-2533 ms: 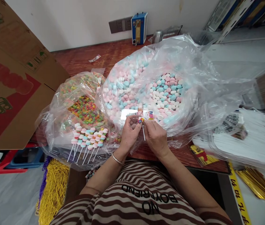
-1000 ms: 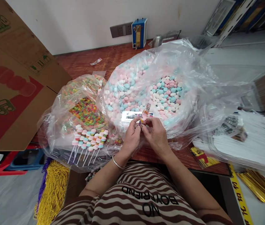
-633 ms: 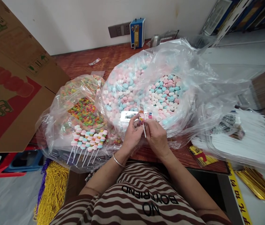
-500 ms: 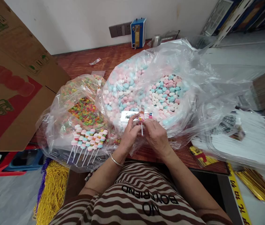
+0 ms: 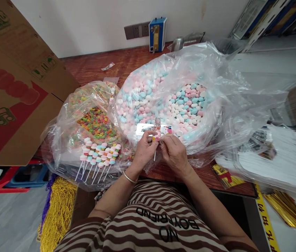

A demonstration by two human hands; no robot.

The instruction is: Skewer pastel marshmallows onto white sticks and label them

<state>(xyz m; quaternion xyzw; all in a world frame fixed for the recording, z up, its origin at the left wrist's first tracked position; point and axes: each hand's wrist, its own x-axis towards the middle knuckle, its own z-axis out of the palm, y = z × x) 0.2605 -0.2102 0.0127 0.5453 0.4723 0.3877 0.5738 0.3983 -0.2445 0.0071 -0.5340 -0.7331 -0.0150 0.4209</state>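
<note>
Between my hands is a candy lollipop (image 5: 157, 126) in a small printed clear wrapper, upright, its white stick pointing down towards me. My left hand (image 5: 145, 147) is closed round the wrapper's left side with thumb and fingers. From the right, the fingertips of my right hand (image 5: 173, 149) are pinched together at the wrapper's lower edge, above the stick; exactly what they grip is partly hidden. Just beyond my fingers lies a white printed packet (image 5: 143, 128). To the left, several marshmallow-and-cereal-ring skewers (image 5: 100, 154) lie side by side on plastic, sticks towards me.
A clear bag of colourful cereal rings (image 5: 96, 122) stands left, a larger bag of pink, blue and white marshmallows (image 5: 187, 101) ahead. Many white sticks (image 5: 281, 154) lie in plastic at right. A cardboard box (image 5: 19, 87) walls the left; a blue device (image 5: 157, 35) stands behind.
The lollipop's stick has swung slightly left at its lower end, and my right fingertips have shifted in along the wrapper's lower edge. The whole view has shifted a little.
</note>
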